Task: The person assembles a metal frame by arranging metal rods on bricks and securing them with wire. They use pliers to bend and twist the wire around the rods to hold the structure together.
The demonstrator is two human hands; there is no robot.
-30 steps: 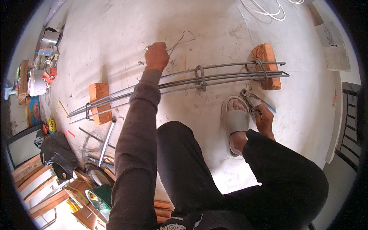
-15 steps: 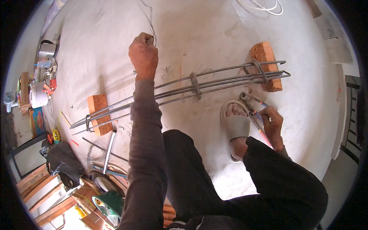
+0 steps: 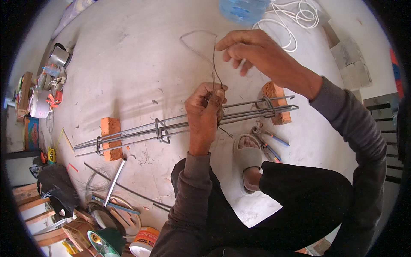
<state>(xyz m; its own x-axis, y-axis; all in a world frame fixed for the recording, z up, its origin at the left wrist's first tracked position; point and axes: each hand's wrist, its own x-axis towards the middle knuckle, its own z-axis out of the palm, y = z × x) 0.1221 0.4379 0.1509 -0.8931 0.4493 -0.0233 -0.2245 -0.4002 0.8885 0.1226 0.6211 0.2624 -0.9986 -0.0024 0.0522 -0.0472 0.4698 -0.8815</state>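
My left hand (image 3: 204,115) is closed around a bundle of thin dark binding wire (image 3: 214,70), whose strands rise above the fist in a loop and poke out below it. It is over the middle of a rebar cage (image 3: 180,125), long steel bars with bent stirrups. Behind the fist, part of the bars is hidden. My right hand (image 3: 263,55) is raised with its fingers apart, the index fingertip beside the wire loop; whether they touch I cannot tell. Two pliers-like tools (image 3: 269,143) with coloured handles lie on the floor beside my sandalled foot (image 3: 248,156).
Orange bricks prop the cage at its left (image 3: 111,150) and right (image 3: 280,118) ends. A blue water jug (image 3: 242,10) and coiled white cable (image 3: 295,15) lie at the far side. A metal tube (image 3: 114,182), a black bag (image 3: 56,188) and a white bucket (image 3: 144,242) are at left.
My right hand has let go of the pliers and risen to the wire. My left hand has come nearer and to the right, bringing the wire over the cage. The view has shifted.
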